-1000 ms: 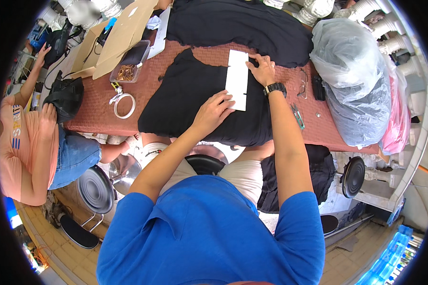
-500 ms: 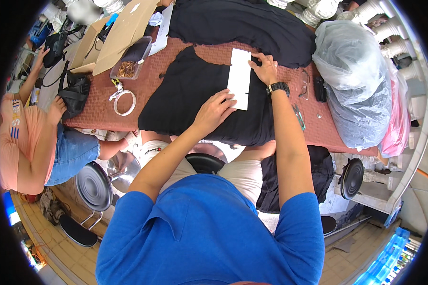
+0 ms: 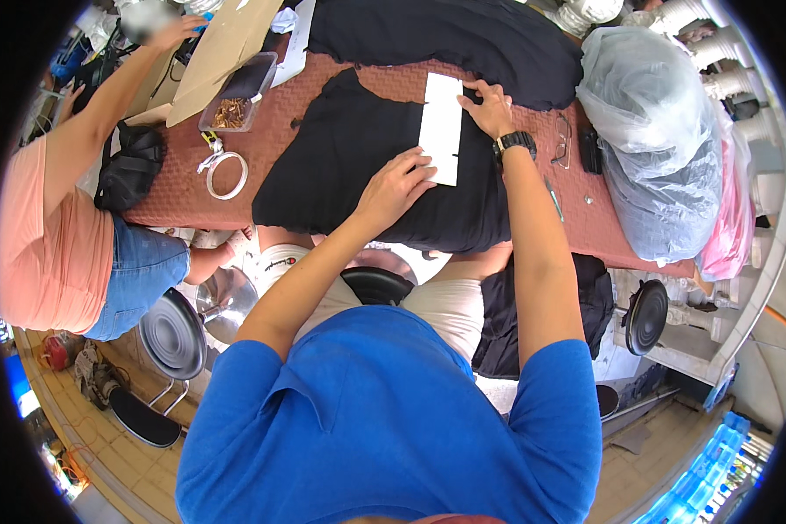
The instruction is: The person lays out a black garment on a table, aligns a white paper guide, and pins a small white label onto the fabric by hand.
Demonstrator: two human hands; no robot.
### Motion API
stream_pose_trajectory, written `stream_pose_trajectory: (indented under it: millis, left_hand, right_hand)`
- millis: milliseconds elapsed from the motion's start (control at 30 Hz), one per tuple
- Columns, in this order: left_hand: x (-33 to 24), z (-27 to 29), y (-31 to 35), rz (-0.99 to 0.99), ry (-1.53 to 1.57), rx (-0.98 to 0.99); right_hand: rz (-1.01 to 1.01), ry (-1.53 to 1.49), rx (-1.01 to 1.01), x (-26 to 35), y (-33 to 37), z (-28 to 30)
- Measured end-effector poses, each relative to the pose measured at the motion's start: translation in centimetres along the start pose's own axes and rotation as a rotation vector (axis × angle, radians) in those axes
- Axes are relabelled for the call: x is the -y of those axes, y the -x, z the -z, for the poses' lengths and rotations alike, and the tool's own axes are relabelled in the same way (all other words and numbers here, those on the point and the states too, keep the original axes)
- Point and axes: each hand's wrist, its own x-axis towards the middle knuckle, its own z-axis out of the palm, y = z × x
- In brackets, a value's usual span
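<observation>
The card [image 3: 440, 131] lies on the near cloth [image 3: 349, 166]; I think it is light and stiff, best taken by its long edges, and the cloth soft, easily wrinkled. My left hand [image 3: 395, 188] rests unclosed at the card's lower left; whether my right hand [image 3: 487, 109] pinches at its upper right, I cannot tell. I count one card, one near cloth, one far cloth [image 3: 445, 39] beyond the card, one ring [image 3: 228, 197] to its left
</observation>
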Motion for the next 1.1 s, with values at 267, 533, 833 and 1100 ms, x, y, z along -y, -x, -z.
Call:
stream_pose_trajectory:
  millis: [267, 533, 833, 1100]
  left_hand:
    - [0.1, -0.1, 0.1, -0.004, -0.007, 0.005]
    - [-0.2, 0.8, -1.5, -0.017, -0.091, 0.114]
    - [1.3, -0.1, -4.2, -0.137, -0.212, 0.145]
    - [2.8, -0.8, -3.6, -0.051, -0.053, 0.162]
  right_hand:
    - [-0.013, 0.044, 0.028, -0.1, -0.2, 0.0]
    - [-0.028, 0.071, 0.043, 0.2, -0.4, 0.0]
    - [-0.018, 0.08, 0.067, -0.3, -1.1, 0.3]
    - [-0.08, 0.117, 0.071, 1.8, -0.1, 0.8]
